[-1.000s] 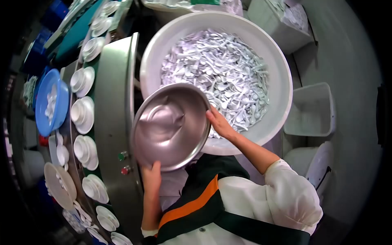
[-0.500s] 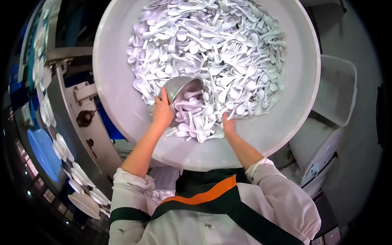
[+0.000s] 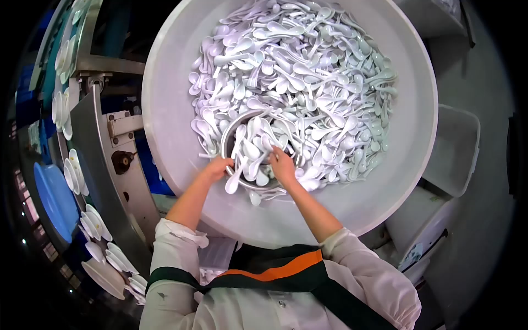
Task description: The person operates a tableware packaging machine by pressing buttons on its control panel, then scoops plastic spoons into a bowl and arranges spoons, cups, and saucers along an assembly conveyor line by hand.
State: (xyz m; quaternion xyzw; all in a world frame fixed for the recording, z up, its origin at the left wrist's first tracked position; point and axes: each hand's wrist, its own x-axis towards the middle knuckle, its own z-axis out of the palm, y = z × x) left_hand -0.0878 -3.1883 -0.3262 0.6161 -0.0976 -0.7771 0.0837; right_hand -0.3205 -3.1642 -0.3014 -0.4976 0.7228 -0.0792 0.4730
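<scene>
A round metal bowl (image 3: 224, 144) stands near the front of a large white tub (image 3: 170, 126), heaped with white soup spoons (image 3: 252, 149). My left hand (image 3: 218, 168) grips the bowl's left rim. At the bowl's right side, my right hand (image 3: 282, 166) has its fingers curled against spoons at the edge of the heap; its fingertips are partly hidden among them. One spoon sticks out over the bowl's front rim. Behind and around the bowl, a big pile of loose white spoons (image 3: 330, 88) covers the tub's floor.
Left of the tub are a metal frame (image 3: 91, 137), a row of white dishes (image 3: 74, 171) and a blue basin (image 3: 56, 201). A translucent bin (image 3: 454, 148) stands on the right, above a white container (image 3: 421, 220). Below the tub's front edge is a grey box (image 3: 216, 253).
The bowl was tipped on its side with spoons at its mouth; now it sits upright and full. My right hand has moved left to the bowl, and my left hand is lower on its rim.
</scene>
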